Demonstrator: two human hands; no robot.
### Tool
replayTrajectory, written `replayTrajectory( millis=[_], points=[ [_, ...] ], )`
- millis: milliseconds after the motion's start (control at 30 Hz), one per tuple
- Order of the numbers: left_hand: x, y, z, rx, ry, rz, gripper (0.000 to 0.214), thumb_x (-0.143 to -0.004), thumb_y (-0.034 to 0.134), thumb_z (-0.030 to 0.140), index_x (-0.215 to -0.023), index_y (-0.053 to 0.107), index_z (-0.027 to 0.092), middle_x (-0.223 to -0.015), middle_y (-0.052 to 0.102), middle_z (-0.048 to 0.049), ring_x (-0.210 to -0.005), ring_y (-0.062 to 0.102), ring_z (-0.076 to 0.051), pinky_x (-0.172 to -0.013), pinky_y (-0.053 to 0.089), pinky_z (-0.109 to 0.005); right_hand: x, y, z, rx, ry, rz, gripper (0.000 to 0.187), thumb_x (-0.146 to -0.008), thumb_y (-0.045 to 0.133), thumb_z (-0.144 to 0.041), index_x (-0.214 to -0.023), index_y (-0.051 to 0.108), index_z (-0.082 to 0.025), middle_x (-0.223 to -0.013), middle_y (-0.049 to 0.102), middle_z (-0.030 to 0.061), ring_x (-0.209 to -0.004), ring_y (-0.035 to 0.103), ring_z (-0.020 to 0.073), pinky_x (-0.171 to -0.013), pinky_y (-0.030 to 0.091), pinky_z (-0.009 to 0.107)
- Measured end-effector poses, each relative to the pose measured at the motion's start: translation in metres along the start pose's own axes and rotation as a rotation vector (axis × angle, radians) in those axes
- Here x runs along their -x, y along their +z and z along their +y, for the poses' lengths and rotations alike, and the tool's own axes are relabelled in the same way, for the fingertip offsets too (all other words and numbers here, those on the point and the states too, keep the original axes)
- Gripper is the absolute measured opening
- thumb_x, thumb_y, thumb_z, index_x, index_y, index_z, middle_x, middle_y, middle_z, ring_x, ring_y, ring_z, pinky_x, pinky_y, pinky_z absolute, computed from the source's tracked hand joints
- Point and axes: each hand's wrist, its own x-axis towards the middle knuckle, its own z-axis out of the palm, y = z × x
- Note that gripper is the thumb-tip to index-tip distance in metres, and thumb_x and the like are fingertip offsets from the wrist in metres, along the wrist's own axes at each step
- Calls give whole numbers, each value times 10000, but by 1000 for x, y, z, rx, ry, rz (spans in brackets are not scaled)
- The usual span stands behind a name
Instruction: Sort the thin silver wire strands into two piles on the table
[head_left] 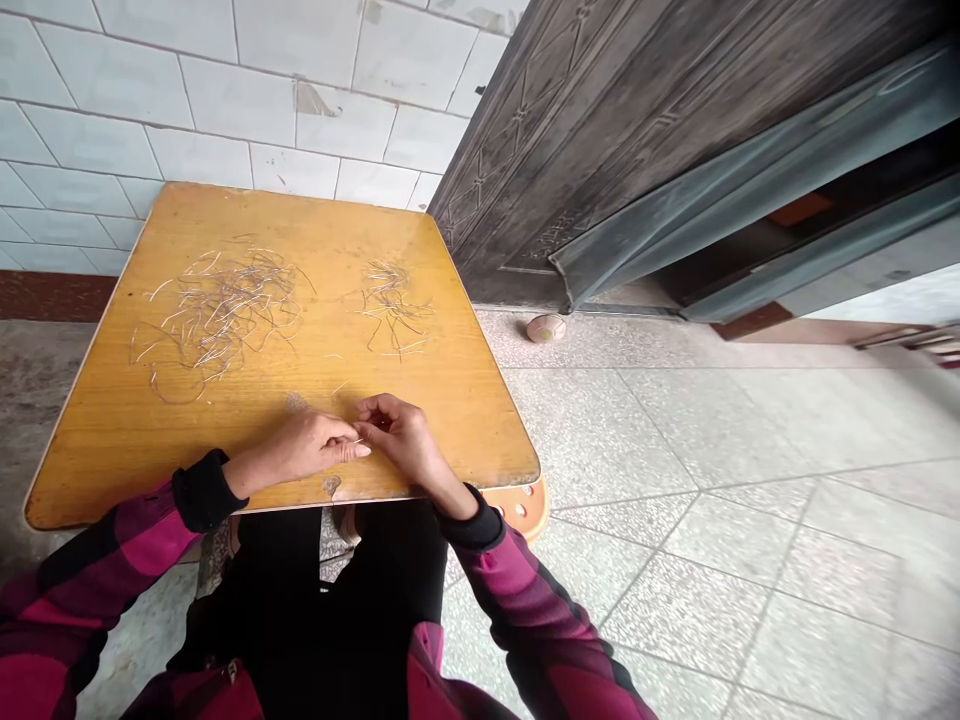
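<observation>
Over on the left, a white tiled wall [90, 110] runs behind a yellow wooden table [112, 440]. A big loose heap of wires [217, 310], thin and silvery, is spread across the left half of the table top. A smaller heap [390, 305] lies well apart from it, toward the right side.

Near the front edge of the table, the two hands meet. The left hand [307, 448] lies palm down with its fingers closed, and thumb and forefinger pinch a short wire piece [360, 440] that sticks out just past the fingertips. The right hand [401, 440] touches it from the other side, its fingers curled in tight, tips against the left hand's. Whether they also grip the wire piece is too small to tell. Both arms wear pink and black sleeves [517, 590].

An orange stool [525, 505] peeks out below the table's right front corner. Further right, a small round thing [545, 327] sits on the stone floor [712, 520] at the foot of a dark carved door [600, 150].
</observation>
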Motion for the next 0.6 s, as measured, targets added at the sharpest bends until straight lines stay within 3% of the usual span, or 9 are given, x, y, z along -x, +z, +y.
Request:
replayTrajectory(
  millis=[100,167,200,400,600],
  points=[
    [0,-15,-7,-4,20,215,229,-937,566,313,-847,706,156,-712,652,-5,-627,566,-114,-589,405,-228,5,-11,5,-5,30,-88,138,-780,665,-236,-893,672,-158,-766,675,14,-641,592,119,-625,483,253],
    [-2,-23,-18,-115,5,387,160,-920,578,245,-912,703,145,-869,682,-51,-710,597,-132,-639,446,-246,8,-17,8,8,25,-135,116,-781,661,-222,-877,678,-159,-775,688,17,-657,606,124,-638,488,257],
    [-3,-26,-24,-186,-11,414,141,-906,589,219,-952,700,144,-934,678,-66,-738,603,-138,-663,461,-257,10,-18,8,27,16,-143,100,-783,658,-209,-866,680,-160,-781,692,18,-667,612,127,-641,489,257],
    [-11,-21,-44,-434,-51,257,134,-878,598,154,-957,706,156,-888,644,-57,-776,608,-163,-711,477,-277,13,-20,2,217,-94,-171,122,-818,613,-98,-892,687,-162,-818,699,25,-710,628,129,-668,479,246],
    [-18,-16,-39,-553,-118,278,188,-859,536,93,-782,696,154,-786,639,-62,-720,594,-180,-656,437,-286,4,-17,-12,522,-130,-246,104,-859,607,-99,-915,673,-158,-865,683,42,-727,607,127,-675,423,240]
  ],
)
